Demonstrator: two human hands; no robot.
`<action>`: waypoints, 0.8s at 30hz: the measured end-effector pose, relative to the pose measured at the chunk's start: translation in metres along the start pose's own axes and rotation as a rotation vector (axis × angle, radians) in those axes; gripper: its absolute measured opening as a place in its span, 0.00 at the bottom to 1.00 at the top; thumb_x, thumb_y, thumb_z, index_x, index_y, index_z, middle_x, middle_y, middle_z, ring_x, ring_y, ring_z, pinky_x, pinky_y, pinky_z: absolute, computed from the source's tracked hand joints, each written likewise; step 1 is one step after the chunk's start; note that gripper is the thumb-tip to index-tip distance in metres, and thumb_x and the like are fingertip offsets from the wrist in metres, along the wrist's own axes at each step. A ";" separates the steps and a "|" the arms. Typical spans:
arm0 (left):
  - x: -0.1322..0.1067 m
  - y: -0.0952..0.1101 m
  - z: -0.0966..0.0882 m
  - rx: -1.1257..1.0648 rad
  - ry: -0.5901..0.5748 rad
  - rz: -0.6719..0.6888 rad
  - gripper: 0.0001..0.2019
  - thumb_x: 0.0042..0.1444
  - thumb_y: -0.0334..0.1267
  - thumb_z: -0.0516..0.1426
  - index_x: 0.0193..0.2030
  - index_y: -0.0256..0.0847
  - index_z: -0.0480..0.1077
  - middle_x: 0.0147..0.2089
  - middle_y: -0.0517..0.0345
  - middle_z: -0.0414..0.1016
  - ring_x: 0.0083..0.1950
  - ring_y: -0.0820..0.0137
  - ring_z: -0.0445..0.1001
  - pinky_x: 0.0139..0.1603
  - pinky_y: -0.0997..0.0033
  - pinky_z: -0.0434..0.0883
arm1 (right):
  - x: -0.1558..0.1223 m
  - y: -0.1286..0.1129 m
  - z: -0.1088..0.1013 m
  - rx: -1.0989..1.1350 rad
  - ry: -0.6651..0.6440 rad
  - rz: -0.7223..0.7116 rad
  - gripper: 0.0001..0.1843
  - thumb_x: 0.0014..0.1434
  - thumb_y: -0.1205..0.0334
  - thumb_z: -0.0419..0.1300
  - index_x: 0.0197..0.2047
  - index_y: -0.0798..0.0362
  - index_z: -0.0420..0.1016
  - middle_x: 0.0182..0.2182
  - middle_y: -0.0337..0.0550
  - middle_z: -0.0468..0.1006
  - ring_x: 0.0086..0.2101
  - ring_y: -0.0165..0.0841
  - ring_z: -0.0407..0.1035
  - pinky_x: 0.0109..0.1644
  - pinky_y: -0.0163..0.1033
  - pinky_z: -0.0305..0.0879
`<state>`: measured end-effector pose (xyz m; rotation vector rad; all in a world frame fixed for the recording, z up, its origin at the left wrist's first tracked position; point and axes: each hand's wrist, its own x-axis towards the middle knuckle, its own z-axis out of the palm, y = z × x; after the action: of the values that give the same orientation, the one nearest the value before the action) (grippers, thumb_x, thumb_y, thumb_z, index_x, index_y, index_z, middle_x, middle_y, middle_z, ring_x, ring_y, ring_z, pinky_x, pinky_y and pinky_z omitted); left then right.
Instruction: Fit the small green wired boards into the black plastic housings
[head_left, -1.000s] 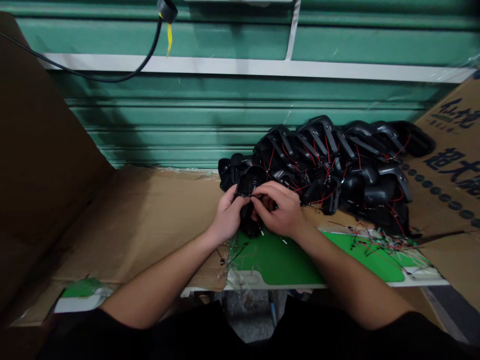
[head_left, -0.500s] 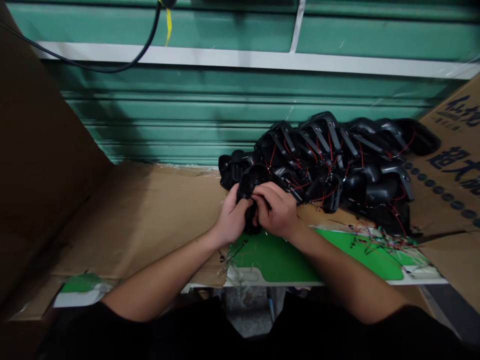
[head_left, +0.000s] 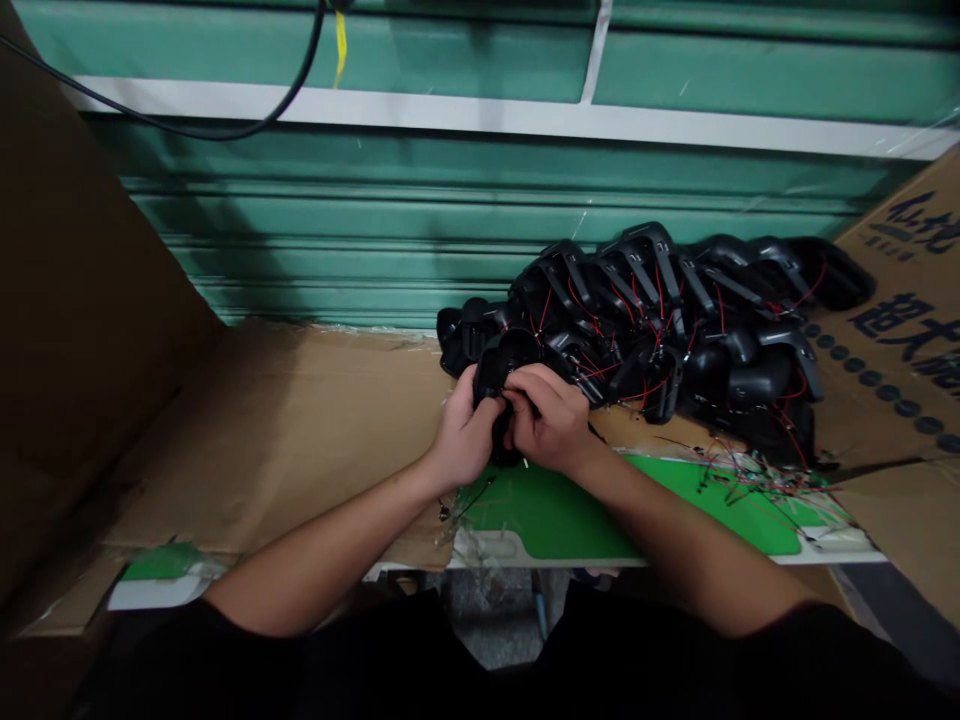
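Okay, hands first. What state?

Both closed on one item. The left hand (head_left: pixel 463 437) grips a black plastic housing (head_left: pixel 504 362) from its left side, fingers curled over the top. The right hand (head_left: pixel 547 420) is clenched against its right side, fingertips drawn together at the middle of the piece.

Pinching what, exactly?

Cannot tell. The fingers hide that spot, and anything thin there would be too small to read.

Location of the housing?

Between the hands, lower end reaching below them toward a green board (head_left: pixel 547 520). Contact with the board cannot be confirmed.

What lies beyond the hands?

A pile of black plastic housings (head_left: pixel 645 320), just past the hands and running off to the right, with red wires (head_left: pixel 658 300) threaded through it. Farther on stands a green roller shutter (head_left: pixel 450 240), with a black cable (head_left: pixel 225 125) hanging across it up and to the left.

Either side?

A cardboard sheet (head_left: pixel 300 430) spreads left of the left hand. Right of the right hand, loose wire scraps (head_left: pixel 757 480) lie on the green board, and a printed carton (head_left: pixel 900 300) leans past the pile.
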<state>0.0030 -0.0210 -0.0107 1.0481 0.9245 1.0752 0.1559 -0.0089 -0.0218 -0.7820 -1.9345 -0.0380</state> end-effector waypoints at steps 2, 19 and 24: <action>0.000 0.000 -0.001 0.027 0.007 0.008 0.17 0.57 0.41 0.56 0.51 0.40 0.61 0.29 0.65 0.67 0.24 0.80 0.68 0.25 0.78 0.69 | -0.001 0.001 0.000 0.007 -0.001 0.001 0.09 0.70 0.71 0.57 0.50 0.53 0.73 0.41 0.50 0.79 0.40 0.37 0.76 0.41 0.41 0.73; 0.004 0.000 -0.006 0.029 -0.034 -0.005 0.20 0.59 0.44 0.58 0.55 0.41 0.62 0.31 0.63 0.70 0.24 0.78 0.70 0.25 0.77 0.70 | 0.005 -0.003 -0.004 0.223 0.063 0.393 0.14 0.67 0.60 0.66 0.38 0.50 0.62 0.33 0.39 0.68 0.26 0.27 0.65 0.26 0.36 0.66; 0.000 0.002 -0.008 0.082 -0.064 0.035 0.23 0.61 0.49 0.59 0.57 0.42 0.62 0.30 0.61 0.72 0.24 0.76 0.70 0.24 0.75 0.70 | 0.014 0.001 -0.004 0.837 -0.016 0.990 0.35 0.50 0.51 0.78 0.41 0.48 0.52 0.32 0.31 0.66 0.19 0.25 0.65 0.18 0.34 0.65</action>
<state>-0.0048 -0.0194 -0.0106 1.1638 0.9078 1.0343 0.1560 -0.0024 -0.0090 -1.0299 -1.1919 1.2758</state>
